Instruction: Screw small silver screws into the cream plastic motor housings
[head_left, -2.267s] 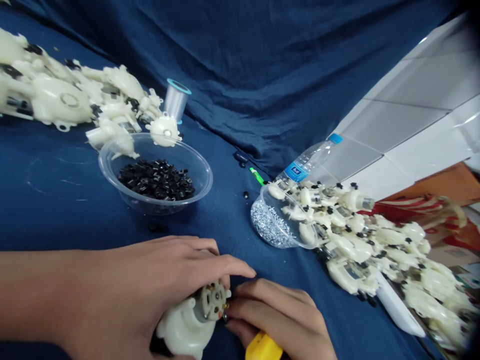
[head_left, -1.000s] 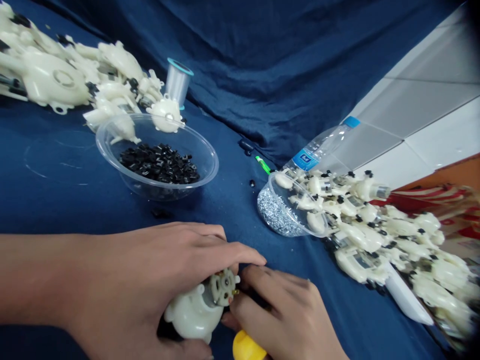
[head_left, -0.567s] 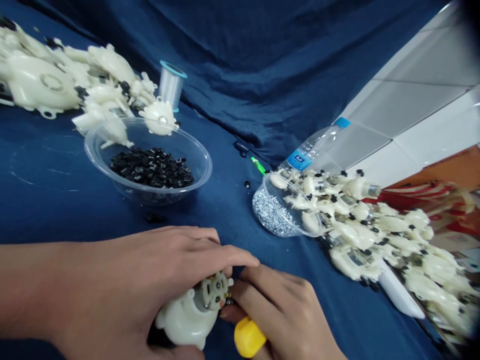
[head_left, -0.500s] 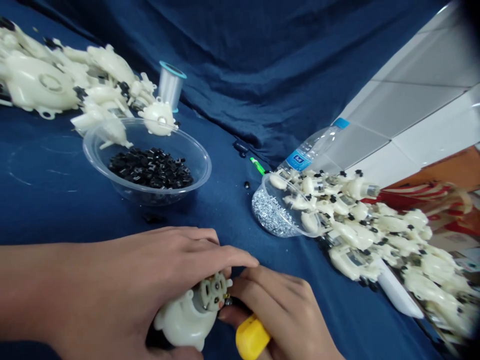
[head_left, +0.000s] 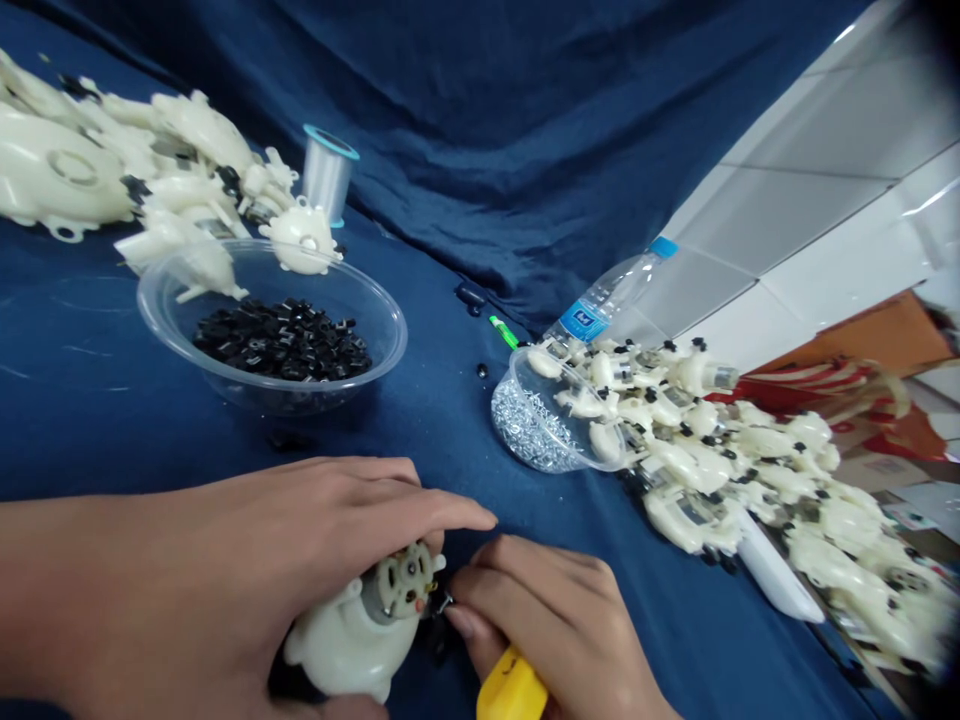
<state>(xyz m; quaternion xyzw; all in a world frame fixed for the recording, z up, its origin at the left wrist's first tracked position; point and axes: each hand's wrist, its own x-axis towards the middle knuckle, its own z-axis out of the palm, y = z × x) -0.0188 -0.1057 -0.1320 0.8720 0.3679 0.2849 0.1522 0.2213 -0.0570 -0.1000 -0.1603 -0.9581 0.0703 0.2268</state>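
Note:
My left hand [head_left: 300, 560] is wrapped over a cream plastic housing [head_left: 352, 640] and grips it near the bottom of the view. A small electric motor [head_left: 409, 582] sits in the housing, its round end facing right, with metal terminals and an orange dot. My right hand [head_left: 551, 620] is closed around a tool with a yellow handle [head_left: 514, 688]; the tool's working end is hidden. Between its thumb and forefinger it also pinches a small shiny screw [head_left: 445, 602]. Dark small parts show beside the motor, too blurred to name.
A clear bowl [head_left: 390, 350] of small black plastic parts stands left, a clear tub [head_left: 517, 455] of screws right. Cream housings [head_left: 697, 465] are heaped right, more [head_left: 67, 170] at far left. A spool [head_left: 328, 180], a water bottle [head_left: 600, 305] and a green-labelled item [head_left: 503, 331] lie behind.
The scene has shifted slightly left in view. My right hand has drawn a little away from the motor, and the screw at its fingertips now shows. My left hand keeps its grip.

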